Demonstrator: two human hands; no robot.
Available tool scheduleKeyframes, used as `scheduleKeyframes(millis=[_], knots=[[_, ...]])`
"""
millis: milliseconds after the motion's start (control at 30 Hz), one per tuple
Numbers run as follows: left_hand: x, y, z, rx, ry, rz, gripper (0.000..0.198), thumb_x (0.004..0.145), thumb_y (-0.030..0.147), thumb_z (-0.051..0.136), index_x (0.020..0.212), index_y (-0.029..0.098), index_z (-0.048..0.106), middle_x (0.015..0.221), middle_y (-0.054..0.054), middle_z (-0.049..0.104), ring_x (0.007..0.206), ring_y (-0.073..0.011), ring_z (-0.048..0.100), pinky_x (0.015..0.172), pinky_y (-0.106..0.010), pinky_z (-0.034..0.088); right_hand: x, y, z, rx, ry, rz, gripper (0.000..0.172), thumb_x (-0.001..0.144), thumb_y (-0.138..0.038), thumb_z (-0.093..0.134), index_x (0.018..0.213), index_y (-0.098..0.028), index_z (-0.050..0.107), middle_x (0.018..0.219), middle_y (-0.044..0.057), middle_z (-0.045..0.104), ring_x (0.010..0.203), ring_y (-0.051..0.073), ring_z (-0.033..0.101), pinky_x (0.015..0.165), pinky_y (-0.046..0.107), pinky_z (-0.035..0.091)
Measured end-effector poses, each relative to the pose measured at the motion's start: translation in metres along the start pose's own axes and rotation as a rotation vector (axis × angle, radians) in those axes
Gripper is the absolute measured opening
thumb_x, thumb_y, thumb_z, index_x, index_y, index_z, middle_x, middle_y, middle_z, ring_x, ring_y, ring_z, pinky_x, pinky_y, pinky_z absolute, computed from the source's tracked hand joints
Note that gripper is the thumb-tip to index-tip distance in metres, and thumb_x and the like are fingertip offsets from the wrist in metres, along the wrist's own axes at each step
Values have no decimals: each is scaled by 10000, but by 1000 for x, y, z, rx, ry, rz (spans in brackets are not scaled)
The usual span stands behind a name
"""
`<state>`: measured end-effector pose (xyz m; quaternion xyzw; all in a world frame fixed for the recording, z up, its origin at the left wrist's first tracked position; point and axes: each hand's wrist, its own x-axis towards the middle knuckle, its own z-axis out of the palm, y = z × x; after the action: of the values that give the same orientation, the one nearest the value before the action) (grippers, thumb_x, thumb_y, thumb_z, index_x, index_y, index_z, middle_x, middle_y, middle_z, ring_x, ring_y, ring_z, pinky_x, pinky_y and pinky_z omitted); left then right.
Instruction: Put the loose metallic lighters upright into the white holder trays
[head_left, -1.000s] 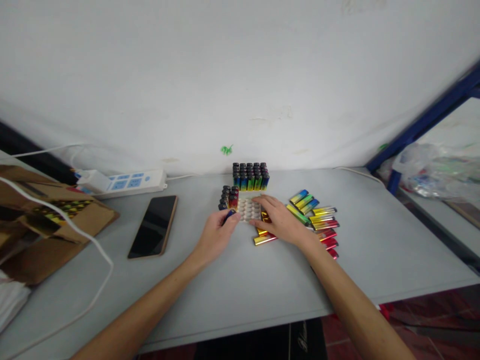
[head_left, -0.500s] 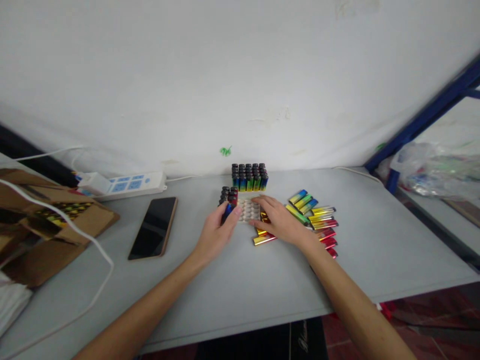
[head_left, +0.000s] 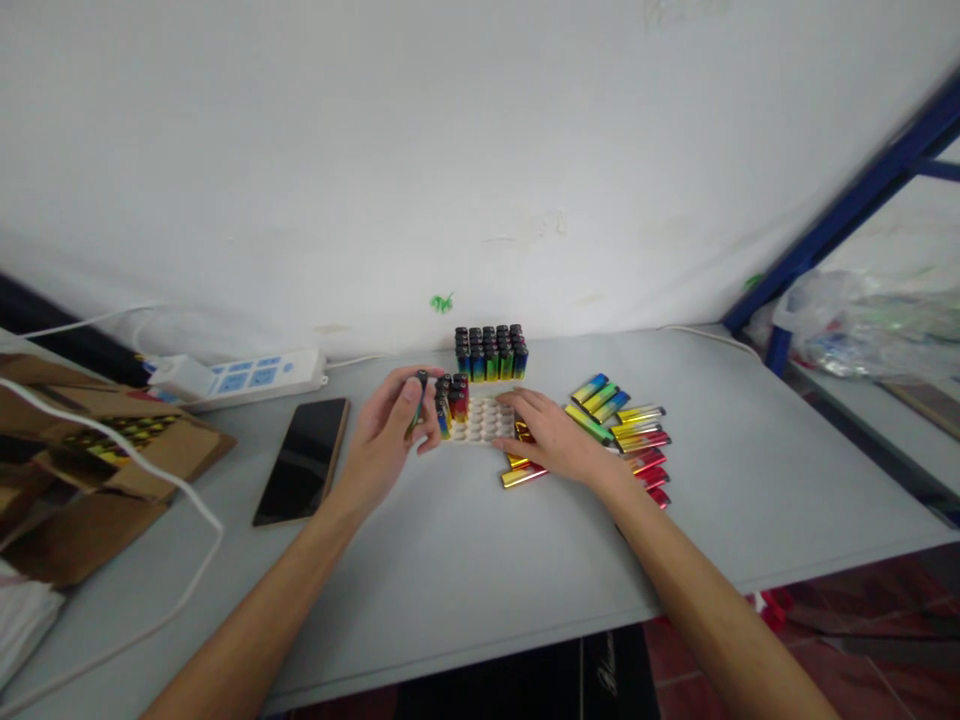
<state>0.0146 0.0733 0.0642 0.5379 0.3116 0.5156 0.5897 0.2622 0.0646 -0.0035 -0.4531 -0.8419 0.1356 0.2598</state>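
My left hand is closed round a lighter with a black cap, held upright just left of a white tray with round holes. Several lighters stand in the tray's left side. My right hand lies flat with fingers spread on the tray's right edge and on loose gold lighters. A full block of standing lighters is behind the tray. More loose coloured lighters lie to the right of my right hand.
A black phone lies left of my left hand. A white power strip sits by the wall, its cable running over a cardboard box. A blue shelf frame with plastic bags stands right.
My left hand has lifted away from the tray to the left and now holds a lighter upright. The right hand has stayed on the tray's edge. The view shifted slightly.
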Motion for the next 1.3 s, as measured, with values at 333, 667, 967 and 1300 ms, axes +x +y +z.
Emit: scheduleKeyframes(millis=[333, 667, 967, 1300], knots=[[1, -4, -3, 287, 111, 127, 378, 1006, 572, 611, 912, 209, 663, 710, 26, 537, 591, -123, 501, 555, -255, 482, -1, -3, -1, 13, 2, 43, 565, 1008, -453, 666, 1462, -153, 512, 1395, 206, 638, 1329, 348, 606, 1143, 560, 501], [-2, -9, -5, 609, 162, 445, 134, 897, 333, 800, 1004, 253, 797, 965, -39, 762, 897, -203, 658, 887, -347, 535, 0, -4, -2, 13, -3, 44, 552, 1004, -460, 674, 1448, -171, 519, 1394, 195, 640, 1340, 347, 604, 1140, 563, 504], [8, -34, -22, 1032, -67, 575, 136, 956, 329, 740, 1070, 278, 792, 1130, -80, 745, 1174, -277, 626, 1069, -493, 516, -2, -1, 0, 11, 10, 47, 665, 996, -456, 688, 1536, -162, 434, 1462, 220, 602, 1410, 362, 558, 1183, 585, 469], [12, -37, -29, 994, -76, 520, 167, 978, 369, 716, 1072, 254, 791, 1354, -96, 630, 1269, -283, 622, 1079, -499, 563, -3, 0, 0, 12, -18, 45, 688, 1003, -454, 676, 1563, -146, 418, 1480, 223, 591, 1410, 357, 554, 1192, 581, 460]])
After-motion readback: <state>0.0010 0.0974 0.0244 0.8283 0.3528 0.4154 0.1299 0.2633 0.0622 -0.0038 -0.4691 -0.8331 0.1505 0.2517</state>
